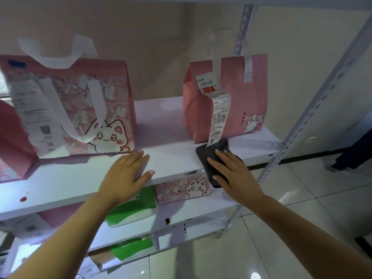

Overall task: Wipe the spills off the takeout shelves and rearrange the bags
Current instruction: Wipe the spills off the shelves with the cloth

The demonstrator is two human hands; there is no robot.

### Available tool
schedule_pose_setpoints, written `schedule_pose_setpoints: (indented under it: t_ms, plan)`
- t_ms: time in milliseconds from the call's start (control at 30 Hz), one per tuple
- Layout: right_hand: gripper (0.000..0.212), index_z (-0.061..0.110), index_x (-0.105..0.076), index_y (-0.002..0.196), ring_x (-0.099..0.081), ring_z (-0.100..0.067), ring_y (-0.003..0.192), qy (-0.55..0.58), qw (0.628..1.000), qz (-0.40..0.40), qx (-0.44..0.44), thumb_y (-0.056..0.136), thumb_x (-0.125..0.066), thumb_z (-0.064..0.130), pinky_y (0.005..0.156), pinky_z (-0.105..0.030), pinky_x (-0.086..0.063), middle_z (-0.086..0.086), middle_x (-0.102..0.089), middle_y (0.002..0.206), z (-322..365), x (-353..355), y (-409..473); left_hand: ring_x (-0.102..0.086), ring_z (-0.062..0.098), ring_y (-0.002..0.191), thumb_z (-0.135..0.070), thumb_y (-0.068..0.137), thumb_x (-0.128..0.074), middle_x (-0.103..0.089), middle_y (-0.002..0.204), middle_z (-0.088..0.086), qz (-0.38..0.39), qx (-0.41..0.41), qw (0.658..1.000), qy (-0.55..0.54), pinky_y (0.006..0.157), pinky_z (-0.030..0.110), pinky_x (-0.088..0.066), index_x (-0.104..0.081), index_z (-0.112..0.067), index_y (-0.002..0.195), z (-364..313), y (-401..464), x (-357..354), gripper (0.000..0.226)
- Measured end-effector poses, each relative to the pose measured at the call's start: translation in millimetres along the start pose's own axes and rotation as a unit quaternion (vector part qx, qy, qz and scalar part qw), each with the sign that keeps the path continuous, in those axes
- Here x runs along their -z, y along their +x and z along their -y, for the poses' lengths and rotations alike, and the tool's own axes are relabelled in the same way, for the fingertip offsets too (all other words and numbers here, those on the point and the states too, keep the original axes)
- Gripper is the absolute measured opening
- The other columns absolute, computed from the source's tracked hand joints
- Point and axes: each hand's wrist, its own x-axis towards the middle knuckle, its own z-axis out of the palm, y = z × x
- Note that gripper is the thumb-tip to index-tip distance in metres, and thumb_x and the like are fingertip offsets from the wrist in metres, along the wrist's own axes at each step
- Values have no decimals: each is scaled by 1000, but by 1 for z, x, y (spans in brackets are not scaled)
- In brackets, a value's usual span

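My right hand (231,172) presses flat on a dark cloth (211,158) at the front right of the white top shelf (171,135). The cloth lies just in front of a pink takeout bag (237,109) with a long receipt hanging down it. My left hand (126,174) rests flat on the shelf's front edge, fingers straight, beside a larger pink cat-print bag (80,109). A red spill (23,198) marks the shelf's front left. Another dark red spill (167,221) sits on the shelf below.
A further pink bag (12,146) stands at the far left. Below are a green bag (136,206) and a cat-print bag (185,188); another green bag (132,248) lies lower. A perforated metal upright (314,109) frames the right side. Tiled floor (302,218) lies beyond.
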Motion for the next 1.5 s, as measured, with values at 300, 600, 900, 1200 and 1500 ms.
schedule_pose_setpoints:
  t_ms: [300, 600, 900, 1200, 1500]
  plan:
    - [49, 26, -29, 142, -45, -31, 129, 2, 994, 21, 110, 95, -45, 30, 100, -47, -40, -3, -43, 146, 68, -46, 36, -29, 17, 139, -72, 86, -17, -33, 152, -1, 6, -9, 1000, 7, 115, 37, -22, -36, -25, 145, 1, 0, 2, 78]
    - [42, 19, -52, 129, -50, -30, 116, 22, 998, -55, 8, 88, -50, 27, 95, -47, -47, -11, -56, 132, -19, -4, 5, -29, 19, 140, -69, 87, -17, -32, 153, 1, 11, -14, 1000, 14, 114, 36, -19, -36, -23, 145, -1, 0, 1, 76]
    - [43, 19, -59, 125, -50, -29, 117, -9, 996, -40, 82, 87, -44, 34, 97, -43, -46, -9, -60, 129, 81, -13, 35, -28, 18, 140, -69, 86, -15, -32, 153, -1, 14, -10, 1000, 18, 115, 37, -20, -34, -24, 145, -2, 0, 2, 77]
    - [66, 22, -40, 140, -38, -30, 134, 16, 993, 76, 85, 84, -44, 56, 108, -54, -33, -7, -41, 146, 45, -7, 35, -25, 16, 141, -68, 84, -20, -31, 153, -1, 21, 27, 999, -29, 114, 32, -14, -32, -22, 146, -13, -14, 12, 78]
    - [62, 15, -53, 132, -50, -38, 123, 98, 988, 49, 110, 71, -64, 16, 100, -52, -44, -12, -51, 138, 51, -8, 38, -34, 18, 138, -31, 90, -61, -41, 147, -1, -60, 88, 994, -15, 115, 37, -24, -41, -22, 141, -7, -93, 21, 56]
